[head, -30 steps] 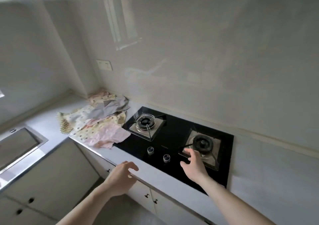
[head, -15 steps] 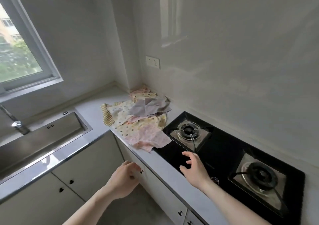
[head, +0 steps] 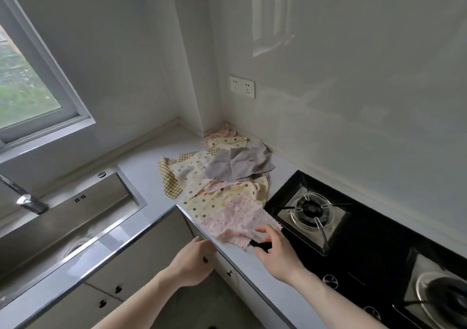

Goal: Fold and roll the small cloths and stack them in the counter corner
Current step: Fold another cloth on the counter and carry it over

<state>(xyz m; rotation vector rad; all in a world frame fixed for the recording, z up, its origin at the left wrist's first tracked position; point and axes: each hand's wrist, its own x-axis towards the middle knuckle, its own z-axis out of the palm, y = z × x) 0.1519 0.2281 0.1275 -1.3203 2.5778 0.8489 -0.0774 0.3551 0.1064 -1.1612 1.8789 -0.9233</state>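
Left hand (head: pixel 193 263) near, at tabletop (head: pixel 141 167) edge, fingers loosely curled, grip on nothing. Right hand (head: pixel 274 249) spread, fingertips touching near corner of pink cloth (head: pixel 237 221), no pinch yet. Pinch that corner, drag cloth clear of hob (head: pixel 353 235), flatten before folding. Cloth pile (head: pixel 222 174) loose, trailing far into corner. Since earlier frames: view swung left, your right hand left hob for cloth.

your left hand (head: pixel 193 263) and right hand (head: pixel 274 251) were bare: no gloves, rings or watch in view. both forearms ran uncovered down to the bottom edge of the frame, no sleeve or cuff showing. nails looked short and plain where visible.
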